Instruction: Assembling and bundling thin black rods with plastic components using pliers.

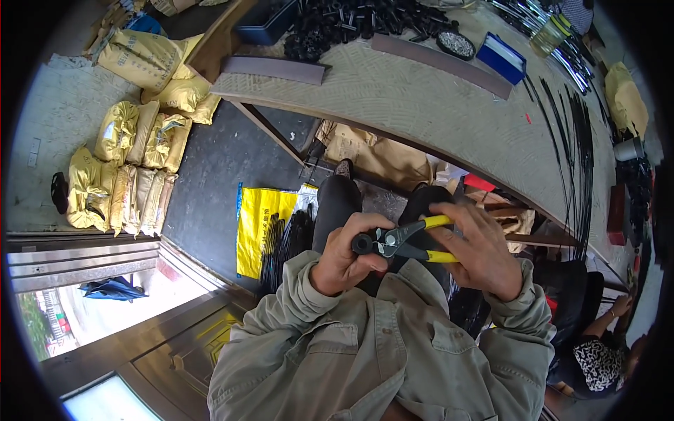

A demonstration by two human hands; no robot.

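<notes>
Over my lap, my right hand (486, 251) grips a pair of pliers (408, 232) with yellow-sleeved handles and a dark head. The handles stand apart, and the jaws point to the left. Between the thumb and fingers of my left hand (335, 261) is a black round plastic part (362, 243) with a hole in its end. The jaws meet this part at its right side. What exactly they bite on is too small to tell.
A workbench (337, 88) bears a heap of black parts (358, 24), a blue box (501, 58) and long black rods (579, 161). More black rods (284, 242) lie on a yellow sack (250, 231) on the floor. Filled sacks (133, 165) stand left. Another person (597, 361) sits at the right.
</notes>
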